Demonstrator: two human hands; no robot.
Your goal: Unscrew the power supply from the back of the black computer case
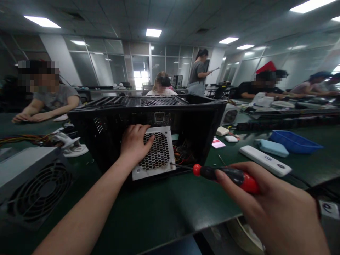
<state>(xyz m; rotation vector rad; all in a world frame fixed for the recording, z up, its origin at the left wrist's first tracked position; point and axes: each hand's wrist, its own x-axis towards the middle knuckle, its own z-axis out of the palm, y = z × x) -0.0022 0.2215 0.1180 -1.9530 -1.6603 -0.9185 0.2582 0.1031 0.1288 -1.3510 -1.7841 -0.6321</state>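
A black computer case (122,112) lies on its side with its open bay facing me. At its opening sits a grey metal power supply (156,152), its honeycomb vent turned toward me and slightly tilted. My left hand (136,143) grips the power supply's left side, thumb across the vent and the other fingers reaching behind its upper edge, partly hidden. In my right hand (278,202) is a screwdriver (225,175) with a red and black handle, held nearly level. Its tip meets the lower right corner of the power supply's face. Coloured wires (182,152) show inside the case.
Another power supply (39,187) with a round fan grille stands at left on the green table (170,209). To the right lie a white power strip (265,160), a light blue case (273,147) and a blue tray (294,141). Several people sit or stand beyond.
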